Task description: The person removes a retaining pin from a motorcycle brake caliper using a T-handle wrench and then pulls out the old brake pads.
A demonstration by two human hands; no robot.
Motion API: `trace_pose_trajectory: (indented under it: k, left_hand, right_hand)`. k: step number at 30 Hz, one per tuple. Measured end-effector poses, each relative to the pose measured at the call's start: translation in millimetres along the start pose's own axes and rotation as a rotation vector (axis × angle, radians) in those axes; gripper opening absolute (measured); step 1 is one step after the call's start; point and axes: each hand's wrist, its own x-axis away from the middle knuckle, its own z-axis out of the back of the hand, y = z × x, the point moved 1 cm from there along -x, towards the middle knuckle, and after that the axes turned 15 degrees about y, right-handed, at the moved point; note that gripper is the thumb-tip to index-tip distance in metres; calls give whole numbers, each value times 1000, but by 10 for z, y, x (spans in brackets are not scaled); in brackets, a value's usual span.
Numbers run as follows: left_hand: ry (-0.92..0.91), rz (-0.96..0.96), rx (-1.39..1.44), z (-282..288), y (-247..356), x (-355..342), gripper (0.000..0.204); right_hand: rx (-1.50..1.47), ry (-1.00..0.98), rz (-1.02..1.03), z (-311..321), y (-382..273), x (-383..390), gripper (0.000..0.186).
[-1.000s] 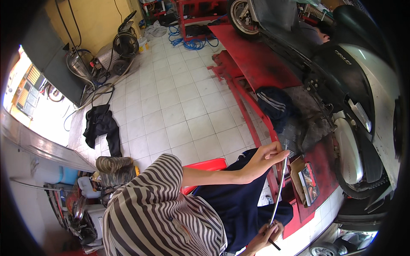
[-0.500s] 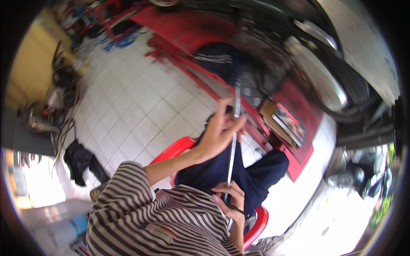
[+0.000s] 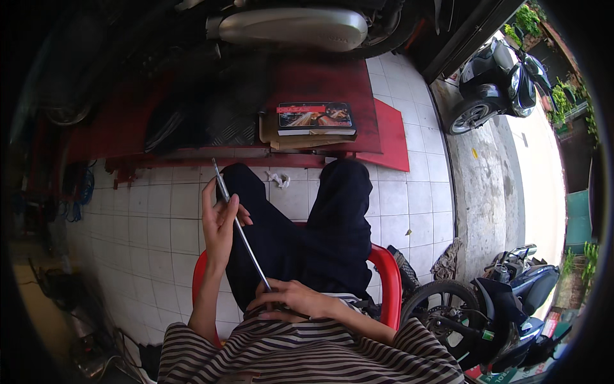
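Observation:
I sit on a red plastic chair (image 3: 387,269), in dark trousers and a striped shirt. A long thin metal rod (image 3: 242,227) runs slantwise from my lap up toward the upper left. My left hand (image 3: 219,224) grips it near its upper end, fingers wrapped around it. My right hand (image 3: 294,299) rests on my lap and closes on the rod's lower end.
A red metal lift ramp (image 3: 320,83) lies ahead, bearing a flat box (image 3: 314,118) and a motorcycle's silver exhaust (image 3: 291,29). A scooter (image 3: 505,80) stands at the upper right, another motorcycle (image 3: 492,307) close at my right. White tiled floor (image 3: 153,211) spreads to the left.
The view has swung right and down, so the ramp now lies straight ahead. Both hands still hold the rod; its top now tilts to the upper left.

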Motion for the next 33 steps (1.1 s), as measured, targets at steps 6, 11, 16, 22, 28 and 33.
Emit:
trace_pose_trajectory:
  k: [6, 11, 16, 22, 28, 33]
  left_hand:
    - [84, 58, -3, 29, -234, -19, 53]
    - [99, 122, -33, -74, -348, 11, 53]
    - [127, 86, -7, -13, -330, -87, 53]
    - [-18, 9, 30, -268, -122, -157, 54]
    - [-209, -63, -128, -715, -82, -477, 57]
    - [-343, -155, -169, -1266, 8, -777, 54]
  right_hand:
    - [-82, 70, 52, 103, 95, -2, 39]
    - [-93, 187, -40, 277, 79, 98, 52]
    - [-91, 227, -19, 247, 153, 23, 54]
    - [13, 323, 4, 217, 161, 3, 54]
    - [-14, 517, 1, 326, 88, -64, 48]
    - [60, 620, 41, 677, 148, -154, 47]
